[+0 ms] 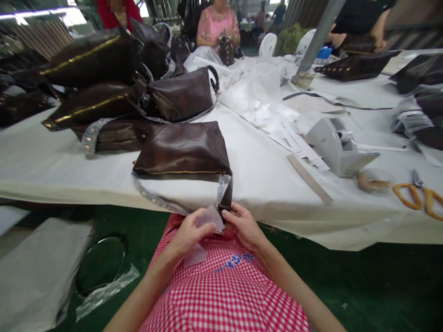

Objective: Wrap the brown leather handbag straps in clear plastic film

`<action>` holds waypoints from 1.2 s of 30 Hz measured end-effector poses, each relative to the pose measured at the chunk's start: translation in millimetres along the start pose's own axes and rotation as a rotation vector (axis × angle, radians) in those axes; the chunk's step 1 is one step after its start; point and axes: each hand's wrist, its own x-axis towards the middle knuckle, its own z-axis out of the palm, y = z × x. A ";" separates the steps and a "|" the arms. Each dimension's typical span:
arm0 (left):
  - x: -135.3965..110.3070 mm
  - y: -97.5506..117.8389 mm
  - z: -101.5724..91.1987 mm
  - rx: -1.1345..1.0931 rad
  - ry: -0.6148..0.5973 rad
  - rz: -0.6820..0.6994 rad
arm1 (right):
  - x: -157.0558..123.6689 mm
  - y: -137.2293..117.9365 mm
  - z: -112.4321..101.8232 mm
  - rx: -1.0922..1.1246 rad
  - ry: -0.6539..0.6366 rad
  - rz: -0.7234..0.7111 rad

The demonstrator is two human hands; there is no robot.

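Note:
A dark brown leather handbag point(183, 147) lies on its side at the table's near edge, its gold zipper facing me. Its strap point(227, 193) runs down over the edge to my hands, partly wrapped in clear plastic film. My right hand point(245, 226) pinches the strap close to its buckle end. Closed around a thin, whitish translucent sheet point(211, 217), my left hand point(192, 230) is beside the buckle. The sheet's lower part hangs below the left fingers, over the red checked apron point(228, 295). The fingers partly hide the buckle.
More brown handbags point(97, 55) are piled at the left. A tape dispenser point(337, 147), a tape roll point(374, 180), orange-handled scissors point(418, 196) and a flat strip point(309, 179) lie at the right. Plastic film point(256, 87) is heaped behind. Co-workers point(218, 27) are across the table.

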 end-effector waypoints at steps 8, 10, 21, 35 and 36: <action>-11.6 -12.7 14.7 0.287 0.108 0.030 | -1.7 10.6 2.8 -0.099 0.024 -0.103; -11.1 -18.3 13.7 0.293 0.078 0.071 | -2.3 9.7 4.7 -0.102 0.023 -0.102; -19.6 -13.6 4.0 0.032 -0.013 0.032 | -7.4 -4.3 0.6 -0.163 -0.033 0.108; -33.4 -23.9 -21.0 -0.087 0.315 0.037 | -19.9 -7.3 7.0 -0.185 -0.053 0.067; -32.3 -21.8 -21.1 -0.059 0.322 0.055 | -20.7 -4.8 6.2 -0.254 -0.014 0.035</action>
